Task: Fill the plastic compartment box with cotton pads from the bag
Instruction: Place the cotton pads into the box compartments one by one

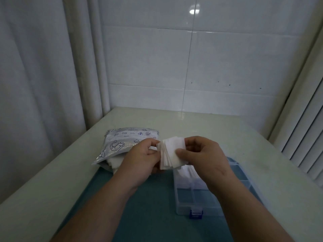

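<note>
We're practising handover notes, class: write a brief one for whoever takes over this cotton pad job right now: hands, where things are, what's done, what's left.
The left hand and right hand both pinch one stack of pads, held between bag and box.
The bag lies open on the left, spare pads at its mouth.
The box is open on the right, on the blue mat.
Done: loaded pads lie at the box's far end.
Left: near compartments look empty; place this stack, then keep filling.
</note>
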